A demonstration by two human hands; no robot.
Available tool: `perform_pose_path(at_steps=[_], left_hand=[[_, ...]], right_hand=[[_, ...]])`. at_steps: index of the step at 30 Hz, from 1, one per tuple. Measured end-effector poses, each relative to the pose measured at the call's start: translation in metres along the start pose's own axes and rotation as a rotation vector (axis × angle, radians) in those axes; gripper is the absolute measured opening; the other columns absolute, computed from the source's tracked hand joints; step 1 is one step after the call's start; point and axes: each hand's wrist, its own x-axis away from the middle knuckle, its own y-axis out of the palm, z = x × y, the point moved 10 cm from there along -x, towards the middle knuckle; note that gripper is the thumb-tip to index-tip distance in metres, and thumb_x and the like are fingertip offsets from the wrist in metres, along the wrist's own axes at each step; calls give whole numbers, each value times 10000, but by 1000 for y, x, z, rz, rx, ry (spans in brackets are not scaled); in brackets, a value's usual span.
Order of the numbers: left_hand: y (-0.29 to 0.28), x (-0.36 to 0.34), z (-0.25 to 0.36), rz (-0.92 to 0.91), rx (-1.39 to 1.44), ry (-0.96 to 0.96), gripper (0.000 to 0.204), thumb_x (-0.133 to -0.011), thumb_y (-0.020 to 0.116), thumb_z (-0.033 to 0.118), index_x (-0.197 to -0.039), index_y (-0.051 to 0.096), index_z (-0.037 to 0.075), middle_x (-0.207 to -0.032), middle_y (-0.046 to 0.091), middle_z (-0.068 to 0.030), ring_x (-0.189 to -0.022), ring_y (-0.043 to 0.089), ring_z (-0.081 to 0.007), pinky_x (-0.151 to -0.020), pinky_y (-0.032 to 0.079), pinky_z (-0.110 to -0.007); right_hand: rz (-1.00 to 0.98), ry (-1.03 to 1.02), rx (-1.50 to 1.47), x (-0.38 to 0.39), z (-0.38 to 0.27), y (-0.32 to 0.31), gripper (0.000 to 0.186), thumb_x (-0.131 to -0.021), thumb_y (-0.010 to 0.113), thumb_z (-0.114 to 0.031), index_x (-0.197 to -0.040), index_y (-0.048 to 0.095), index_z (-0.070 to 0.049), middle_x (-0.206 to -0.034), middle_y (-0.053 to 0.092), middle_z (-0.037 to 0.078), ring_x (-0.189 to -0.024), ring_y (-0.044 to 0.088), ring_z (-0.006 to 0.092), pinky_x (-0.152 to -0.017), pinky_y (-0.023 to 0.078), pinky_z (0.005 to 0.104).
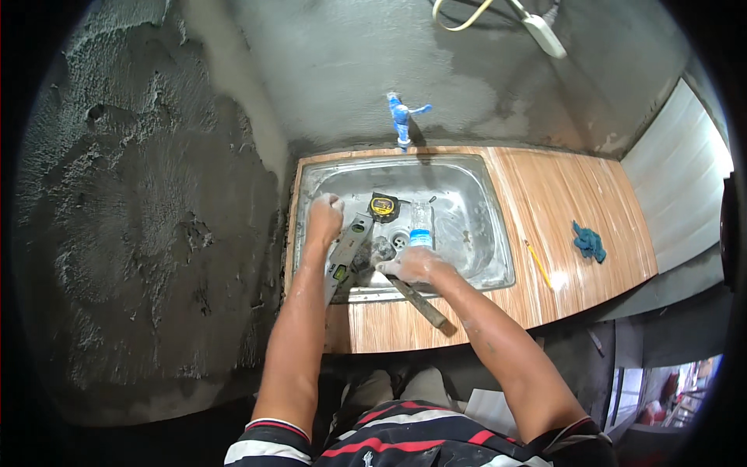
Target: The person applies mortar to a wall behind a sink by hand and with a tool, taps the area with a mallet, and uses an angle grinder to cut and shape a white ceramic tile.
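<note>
Taking the drain (399, 240) as the clock's centre and the wall as 12, the right hand (418, 265) lies at 5 o'clock, palm down, its thumb stretched toward the left. It covers the lower end of a clear bottle (420, 236) with a blue label, which lies inside the sink at 1 o'clock. Beneath that hand a tool's handle (424, 306) runs out toward 5 o'clock across the sink's front edge; whether the hand grasps either one, I cannot tell. The left hand (326, 214), at 10 o'clock, is curled into a loose fist, and whether anything is inside cannot be seen. Near it a grey spirit level (355, 244) slants toward 7 o'clock. A black and yellow tape measure (383, 206) sits at 11 in the metal sink (475, 198). Farther out, a blue tap (401, 121) stands at 12; on the wood-grain worktop (513, 194), a yellow pencil (538, 266) and a crumpled teal cloth (589, 242) lie toward 3.
</note>
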Motion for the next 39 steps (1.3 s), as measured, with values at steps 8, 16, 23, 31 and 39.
perform_pose_path(at_steps=[8,16,23,31,39], left_hand=[[-1,-64,-36,15,-464,85,377,-935,689,296,-1173,708,4,-1309,646,-208,-1275,557,-429,-1040,488,-487],[38,-85,-23,121,-556,285,549,-946,676,392,-1301,598,-21,-1482,511,-169,-1412,433,-366,-1145,373,-492],[79,-121,-31,65,-547,259,711,-979,584,485,-1467,488,-22,-1601,399,-187,-1515,311,-376,-1198,288,-548],[99,-150,-31,-25,-622,81,786,-1010,505,527,-1527,420,-60,-1651,327,-224,-1555,239,-392,-1234,233,-562],[77,-112,-10,341,-549,111,761,-970,557,549,-1426,532,-60,-1489,506,-227,-1422,412,-383,-1129,326,-556]], right_hand=[[-85,-43,14,-61,6,43,550,-792,659,-416,-1036,737,71,-1110,692,341,-1049,702,434,-937,540,455],[102,-172,-75,1,18,-29,409,-803,672,-335,-1020,713,9,-942,710,284,-882,714,420,-788,552,477],[530,-422,-738,60,-34,-127,354,-834,810,-214,-999,667,65,-938,717,232,-836,716,292,-756,547,402],[563,-735,-647,27,-145,-241,419,-1017,650,-340,-1251,697,5,-1184,706,72,-1111,612,142,-1003,412,305],[573,-1130,-602,-69,-186,-262,425,-1007,634,-150,-1427,585,-109,-1381,641,88,-1271,593,164,-1055,479,344]])
